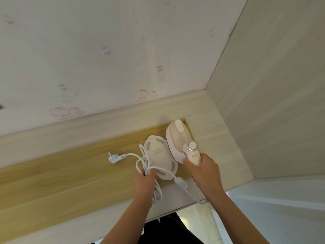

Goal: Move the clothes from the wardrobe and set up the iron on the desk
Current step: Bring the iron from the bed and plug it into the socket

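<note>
A small white and cream iron stands on the wooden desk near its right end. My right hand grips the iron's handle below its round dial. Left of it lies the iron's flat white base pad. My left hand holds the bundled white cord against the pad's near edge. The cord's plug lies on the desk further left. No clothes are in view.
A wall with faded cartoon-cat wallpaper rises behind the desk. A pale panel closes off the desk's right side. Floor shows below the desk's front edge, by my dark clothing.
</note>
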Action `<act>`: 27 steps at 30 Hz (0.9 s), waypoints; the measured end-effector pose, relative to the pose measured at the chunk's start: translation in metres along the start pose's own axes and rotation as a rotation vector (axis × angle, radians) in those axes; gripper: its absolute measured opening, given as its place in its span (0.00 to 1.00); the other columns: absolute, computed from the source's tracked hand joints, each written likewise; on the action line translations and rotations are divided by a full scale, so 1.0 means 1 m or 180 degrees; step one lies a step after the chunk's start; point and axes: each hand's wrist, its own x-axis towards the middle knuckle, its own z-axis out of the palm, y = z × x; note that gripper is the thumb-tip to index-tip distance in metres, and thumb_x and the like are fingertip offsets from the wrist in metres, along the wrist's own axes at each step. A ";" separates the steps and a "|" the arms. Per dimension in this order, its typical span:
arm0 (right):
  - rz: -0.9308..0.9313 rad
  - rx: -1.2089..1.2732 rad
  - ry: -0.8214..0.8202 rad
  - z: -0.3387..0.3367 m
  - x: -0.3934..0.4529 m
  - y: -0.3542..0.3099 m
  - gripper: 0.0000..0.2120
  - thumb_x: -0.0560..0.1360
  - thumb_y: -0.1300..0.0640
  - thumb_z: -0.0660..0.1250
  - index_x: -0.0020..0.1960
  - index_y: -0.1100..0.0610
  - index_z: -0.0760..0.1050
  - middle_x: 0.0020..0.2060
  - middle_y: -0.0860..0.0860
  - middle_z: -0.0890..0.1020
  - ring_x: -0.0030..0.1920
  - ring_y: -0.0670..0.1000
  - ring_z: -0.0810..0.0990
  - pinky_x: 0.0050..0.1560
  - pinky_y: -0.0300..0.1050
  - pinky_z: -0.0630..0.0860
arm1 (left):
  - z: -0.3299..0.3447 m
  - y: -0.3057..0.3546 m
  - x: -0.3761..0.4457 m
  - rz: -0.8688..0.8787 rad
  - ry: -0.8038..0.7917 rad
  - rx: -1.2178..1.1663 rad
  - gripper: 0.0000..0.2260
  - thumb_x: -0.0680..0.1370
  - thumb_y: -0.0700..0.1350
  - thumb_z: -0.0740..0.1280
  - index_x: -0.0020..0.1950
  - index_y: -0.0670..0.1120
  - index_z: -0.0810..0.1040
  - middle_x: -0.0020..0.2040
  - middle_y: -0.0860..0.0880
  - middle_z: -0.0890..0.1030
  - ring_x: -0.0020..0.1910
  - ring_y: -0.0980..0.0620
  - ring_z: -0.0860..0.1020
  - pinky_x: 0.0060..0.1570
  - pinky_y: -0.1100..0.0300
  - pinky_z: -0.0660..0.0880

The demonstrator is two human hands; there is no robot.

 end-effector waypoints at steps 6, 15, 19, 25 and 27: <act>0.0021 0.0007 -0.0063 0.002 0.003 0.006 0.12 0.68 0.47 0.70 0.38 0.54 0.72 0.32 0.50 0.79 0.33 0.51 0.79 0.36 0.51 0.79 | 0.000 0.000 0.001 0.0027 0.0094 0.0100 0.07 0.73 0.43 0.69 0.39 0.40 0.77 0.31 0.44 0.73 0.29 0.48 0.70 0.32 0.56 0.69; -0.0060 -0.0030 -0.0261 0.022 -0.004 -0.001 0.11 0.69 0.48 0.70 0.40 0.54 0.73 0.32 0.46 0.77 0.33 0.45 0.75 0.30 0.39 0.65 | -0.027 0.000 -0.007 0.0448 0.0361 0.0064 0.04 0.75 0.41 0.68 0.43 0.41 0.78 0.35 0.42 0.76 0.34 0.47 0.73 0.32 0.57 0.70; -0.0074 -0.0103 -0.0333 0.039 -0.010 -0.003 0.12 0.70 0.47 0.70 0.43 0.56 0.74 0.35 0.47 0.78 0.34 0.47 0.77 0.30 0.40 0.66 | -0.050 -0.002 -0.007 0.0700 0.0560 0.0233 0.04 0.75 0.38 0.68 0.39 0.42 0.78 0.33 0.43 0.76 0.32 0.47 0.73 0.31 0.57 0.69; -0.0099 -0.0389 -0.0426 0.058 -0.020 -0.002 0.12 0.72 0.48 0.68 0.47 0.55 0.71 0.38 0.48 0.78 0.38 0.49 0.76 0.30 0.40 0.65 | -0.068 -0.006 -0.007 0.0675 0.0707 0.0239 0.04 0.74 0.37 0.68 0.41 0.37 0.78 0.33 0.41 0.76 0.33 0.46 0.72 0.32 0.56 0.68; -0.0124 -0.0480 -0.0430 0.061 -0.023 -0.002 0.12 0.72 0.48 0.67 0.47 0.55 0.71 0.39 0.49 0.78 0.38 0.50 0.76 0.31 0.42 0.65 | -0.069 -0.006 -0.008 0.0680 0.0710 0.0189 0.04 0.74 0.37 0.67 0.40 0.38 0.77 0.33 0.42 0.75 0.33 0.46 0.72 0.32 0.56 0.69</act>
